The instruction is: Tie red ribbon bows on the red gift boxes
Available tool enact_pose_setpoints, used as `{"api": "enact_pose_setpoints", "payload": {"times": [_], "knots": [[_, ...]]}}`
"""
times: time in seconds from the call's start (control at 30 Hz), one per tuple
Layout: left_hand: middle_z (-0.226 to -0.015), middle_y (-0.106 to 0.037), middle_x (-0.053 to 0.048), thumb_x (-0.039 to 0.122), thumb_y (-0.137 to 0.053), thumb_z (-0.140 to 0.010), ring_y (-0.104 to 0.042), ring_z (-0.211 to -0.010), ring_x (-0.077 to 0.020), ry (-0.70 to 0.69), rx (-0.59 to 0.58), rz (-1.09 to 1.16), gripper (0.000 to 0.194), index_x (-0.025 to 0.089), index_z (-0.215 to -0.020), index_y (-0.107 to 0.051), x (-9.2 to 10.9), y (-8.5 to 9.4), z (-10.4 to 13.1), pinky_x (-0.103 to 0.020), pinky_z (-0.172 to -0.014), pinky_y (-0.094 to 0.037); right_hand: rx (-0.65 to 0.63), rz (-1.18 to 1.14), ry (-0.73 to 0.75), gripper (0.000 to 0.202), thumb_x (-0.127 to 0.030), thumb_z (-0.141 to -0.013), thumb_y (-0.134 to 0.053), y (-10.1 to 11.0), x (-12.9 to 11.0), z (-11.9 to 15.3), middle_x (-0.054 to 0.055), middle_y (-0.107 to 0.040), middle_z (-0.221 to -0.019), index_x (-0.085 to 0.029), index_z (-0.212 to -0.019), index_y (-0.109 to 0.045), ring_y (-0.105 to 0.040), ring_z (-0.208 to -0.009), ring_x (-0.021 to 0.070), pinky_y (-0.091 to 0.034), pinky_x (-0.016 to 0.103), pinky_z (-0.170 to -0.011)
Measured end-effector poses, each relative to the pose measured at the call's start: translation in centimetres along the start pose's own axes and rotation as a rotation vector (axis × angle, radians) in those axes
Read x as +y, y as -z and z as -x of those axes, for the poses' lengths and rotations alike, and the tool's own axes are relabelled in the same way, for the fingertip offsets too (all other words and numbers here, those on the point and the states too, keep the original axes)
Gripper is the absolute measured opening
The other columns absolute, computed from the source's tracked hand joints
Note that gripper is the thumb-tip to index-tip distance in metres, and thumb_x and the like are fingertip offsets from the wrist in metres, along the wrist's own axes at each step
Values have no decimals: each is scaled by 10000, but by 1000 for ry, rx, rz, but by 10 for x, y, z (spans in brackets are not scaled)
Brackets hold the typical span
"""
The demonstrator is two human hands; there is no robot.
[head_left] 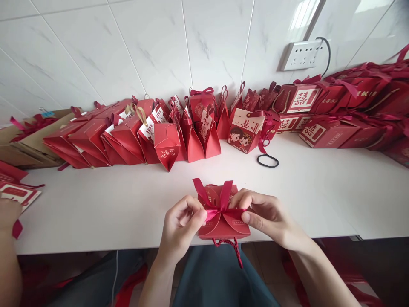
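1. Lower centre of the frame: a small red gift box sits at the near edge of the white table. A twisted red cord hangs from its near side, past the table edge.
2. Across the top of the box: a crimson satin ribbon, gathered at the middle, with two strips extending toward the far side and one portion out to each side.
3. Left hand, left of the box: thumb and forefinger pinched on the ribbon's left portion; remaining fingers curled.
4. Right hand, right of the box: thumb and forefinger grasping the ribbon's right portion; other fingers bent.
5. Left edge: another person's hand, cropped by the frame, by a red and white box. Its finger state cannot be told.
6. Right of centre, beyond the right hand: a black elastic loop flat on the table, near a box with a cartoon couple.
7. Centre and left, farther back: a row of red folded boxes, several tagged; a brown carton holding ribbon stands at its left end.
8. Right side: stacked red gift boxes with ribbons.
9. Upper right: a white power strip with a dark cable, against the marbled tile wall.
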State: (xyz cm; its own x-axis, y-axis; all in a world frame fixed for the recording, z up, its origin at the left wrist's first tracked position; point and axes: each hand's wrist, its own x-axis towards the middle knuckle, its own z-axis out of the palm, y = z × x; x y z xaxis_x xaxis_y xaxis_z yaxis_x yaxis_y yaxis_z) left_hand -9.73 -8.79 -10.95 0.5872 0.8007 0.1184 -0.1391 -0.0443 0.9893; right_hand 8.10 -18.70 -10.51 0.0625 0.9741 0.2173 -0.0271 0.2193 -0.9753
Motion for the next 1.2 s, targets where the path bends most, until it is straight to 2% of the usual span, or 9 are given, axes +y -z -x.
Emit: {"api": "enact_pose_setpoints", "payload": {"times": [0.13, 0.33, 0.47, 0.57, 0.7, 0.83, 1.03, 1.2], "knots": [[-577, -385, 38, 327, -570, -845, -323, -549, -100, 4, -54, -91, 285, 184, -630, -449, 0, 3, 0, -239, -510, -266, -33, 43, -58, 230, -361, -917, -532, 2, 0, 2, 30, -542, -825, -190, -767, -507, -480, -761, 153, -371, 286, -697], [-587, -374, 38, 330, -543, -853, -320, -555, -102, 5, -45, -139, 281, 189, -639, -427, 3, 3, -2, -237, -510, -268, 30, 162, -3, 235, -368, -937, -496, -2, 1, -1, -8, -491, -730, -200, -774, -504, -425, -671, 126, -344, 263, -650], [-577, -354, 40, 334, -537, -845, -312, -547, -100, 19, 3, -163, 285, 189, -631, -417, 7, 0, 0, -234, -511, -269, 13, 101, 7, 243, -363, -910, -541, -4, -1, 0, 31, -570, -815, -199, -733, -517, -511, -760, 165, -378, 291, -699], [-576, -346, 40, 335, -522, -855, -312, -538, -99, 26, -16, -211, 287, 190, -632, -413, 6, -3, 2, -234, -507, -272, 1, 36, 9, 234, -338, -893, -573, -3, -1, 1, 36, -590, -816, -198, -710, -529, -530, -765, 171, -385, 293, -697], [-561, -338, 45, 289, -504, -859, -306, -530, -99, -62, 90, -225, 283, 193, -618, -391, -1, -13, 5, -233, -507, -276, 28, -20, -1, 239, -356, -893, -570, -1, 4, 1, 23, -546, -762, -199, -718, -522, -489, -704, 153, -369, 271, -633], [-546, -332, 50, 255, -500, -851, -297, -511, -95, -122, 164, -195, 296, 197, -604, -348, -5, -19, 6, -226, -489, -275, 75, 56, -43, 262, -404, -902, -543, -1, 9, 2, 8, -477, -717, -200, -741, -508, -422, -656, 142, -329, 266, -594], [-558, -317, 46, 287, -519, -840, -300, -521, -93, 3, 89, -202, 306, 193, -597, -359, 2, -10, 4, -221, -486, -284, 96, 22, -102, 312, -445, -899, -533, -1, 10, 2, -6, -444, -697, -193, -723, -481, -388, -634, 126, -310, 250, -572], [-570, -346, 42, 319, -530, -822, -319, -538, -94, 92, 101, -225, 290, 189, -603, -390, 11, -7, 6, -220, -518, -310, 70, 77, -134, 291, -423, -894, -545, 3, 3, 0, 10, -493, -710, -187, -729, -505, -432, -659, 138, -342, 261, -597]]}}
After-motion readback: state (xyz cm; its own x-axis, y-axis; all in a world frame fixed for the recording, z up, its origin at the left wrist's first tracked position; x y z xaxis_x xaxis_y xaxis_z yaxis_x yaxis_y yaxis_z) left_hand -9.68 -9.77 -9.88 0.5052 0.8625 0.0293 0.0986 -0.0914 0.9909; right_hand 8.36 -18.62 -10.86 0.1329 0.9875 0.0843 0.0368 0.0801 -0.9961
